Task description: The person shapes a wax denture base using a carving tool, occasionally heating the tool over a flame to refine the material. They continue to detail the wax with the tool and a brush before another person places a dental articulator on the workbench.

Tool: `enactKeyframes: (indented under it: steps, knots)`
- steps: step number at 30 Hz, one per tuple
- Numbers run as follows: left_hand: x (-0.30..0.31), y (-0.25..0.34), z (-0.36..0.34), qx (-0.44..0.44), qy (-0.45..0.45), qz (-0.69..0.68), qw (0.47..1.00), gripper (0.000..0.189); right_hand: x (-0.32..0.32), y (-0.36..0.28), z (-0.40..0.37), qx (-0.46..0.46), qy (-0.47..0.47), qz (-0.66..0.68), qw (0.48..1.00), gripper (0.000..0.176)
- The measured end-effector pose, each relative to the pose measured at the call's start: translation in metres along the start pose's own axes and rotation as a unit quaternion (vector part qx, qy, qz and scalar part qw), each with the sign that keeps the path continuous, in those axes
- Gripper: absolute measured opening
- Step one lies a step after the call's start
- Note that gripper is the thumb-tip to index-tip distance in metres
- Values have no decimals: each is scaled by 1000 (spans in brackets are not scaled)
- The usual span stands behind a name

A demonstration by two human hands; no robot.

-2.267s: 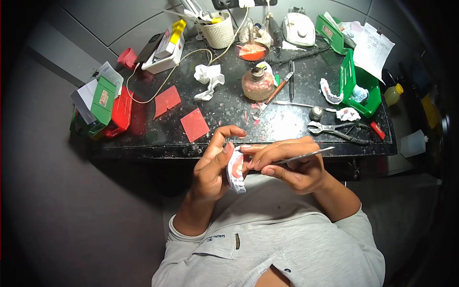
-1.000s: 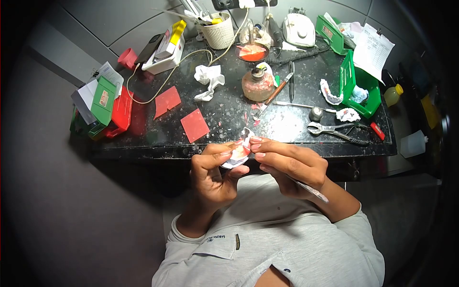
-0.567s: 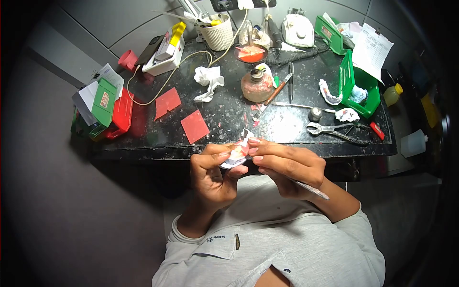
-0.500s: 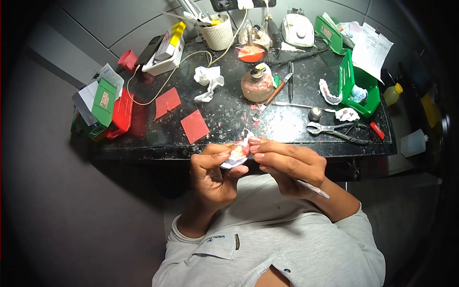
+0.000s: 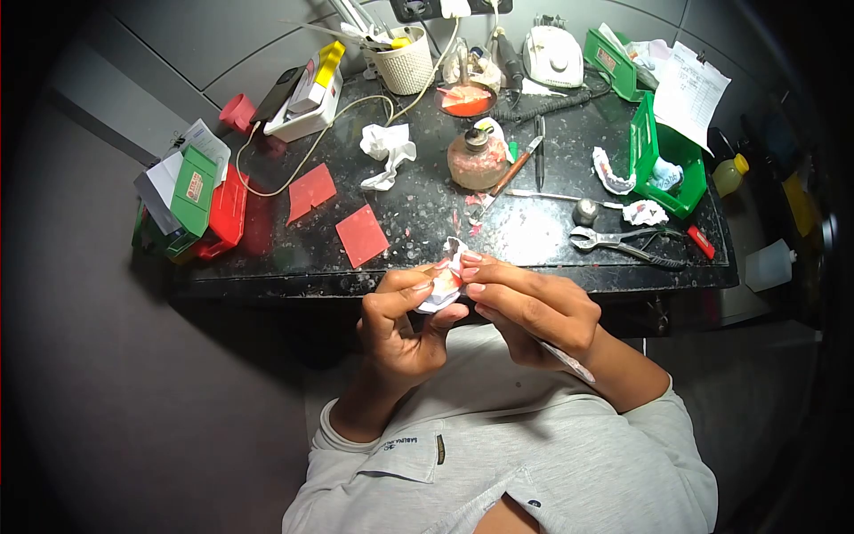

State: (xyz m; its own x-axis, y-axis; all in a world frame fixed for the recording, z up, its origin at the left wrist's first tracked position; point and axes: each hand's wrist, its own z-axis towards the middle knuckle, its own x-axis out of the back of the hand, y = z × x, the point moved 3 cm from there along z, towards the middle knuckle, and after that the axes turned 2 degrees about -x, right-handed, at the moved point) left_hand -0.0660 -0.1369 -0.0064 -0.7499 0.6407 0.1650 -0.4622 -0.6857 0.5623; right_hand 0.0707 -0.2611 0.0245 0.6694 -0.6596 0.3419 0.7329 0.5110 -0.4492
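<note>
**A:** Where is the plaster mould on your end?

**B:** I have the plaster mould held up between both hands, just over the near edge of the surface and in front of the person's chest. It touches nothing but fingers.

**A:** Which way does it run?

**B:** Its long axis runs from the chest out toward the surface, leaning a little to the right. The white end points away and the pink side faces up at my camera.

**A:** And the grip?

**B:** The left hand is clenched on the mould, with the thumb under the near end and the fingers curled over the left flank. The right hand rests its fingertips on the far end. It is also closed on a metal tool tucked under the palm. The tool's long axis slants down and right, and its free end points back at the right forearm.

**A:** What's near them?

**B:** Two red sheets lie on the surface to the left of the hands. A glass burner stands farther back, and pliers lie to the right. All are well apart from the mould.
</note>
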Motion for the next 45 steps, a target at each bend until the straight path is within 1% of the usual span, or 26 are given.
enactKeyframes:
  steps: [5,11,15,19,24,26,28,35,37,43,45]
  knots:
    - [1,1,1,12,2,-15,1000,43,1,0,-1,6,-4,-2,1000,30]
    - [3,1,0,56,-2,-52,997,42,3,-1,-1,6,-14,-11,1000,32]
    - [5,0,0,86,14,-94,992,40,4,0,0,8,-9,-15,1000,32]
    - [8,0,3,120,20,-120,985,37,5,3,1,6,-14,-2,1000,30]
    - [10,0,2,142,21,-109,984,38,5,3,1,-8,-17,14,1000,26]
    - [10,0,3,145,22,-101,984,39,7,4,-1,-36,2,-6,999,25]
    - [10,1,4,129,23,-106,986,40,7,4,1,-26,6,-4,1000,25]
    - [9,2,3,121,25,-89,988,39,1,0,5,-2,8,16,1000,24]
    - [6,4,4,157,50,-89,982,47,0,1,5,-2,8,13,1000,25]
    - [7,2,3,177,55,-91,978,47,-1,8,-1,14,10,6,1000,25]
    - [9,3,5,194,57,-117,972,47,2,8,-1,-24,30,-17,999,23]
